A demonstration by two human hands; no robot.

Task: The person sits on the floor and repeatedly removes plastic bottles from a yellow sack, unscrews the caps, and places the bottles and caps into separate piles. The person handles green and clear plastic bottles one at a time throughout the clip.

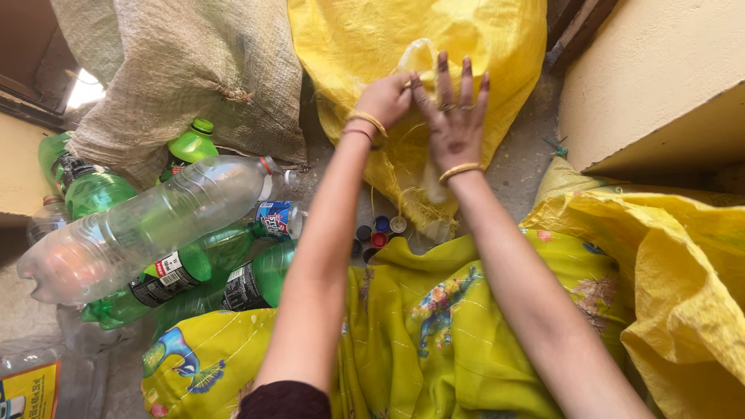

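Both my arms reach forward to a yellow woven sack (372,39) standing ahead. My left hand (384,99) is closed on a pale clear plastic piece (417,56) at the sack's mouth. Beside it, my right hand (454,116) is spread flat with fingers apart, its back toward me, touching the same plastic and the sack. Both wrists wear gold bangles. Whether the plastic piece is a whole bottle is hidden by the hands.
A pile of clear and green plastic bottles (147,225) lies at the left. Several loose bottle caps (379,231) sit on the ground below the sack. A tan burlap sack (194,70) stands behind. Another yellow sack (683,271) is right, under a cream ledge (660,85). Yellow patterned cloth (434,326) covers my lap.
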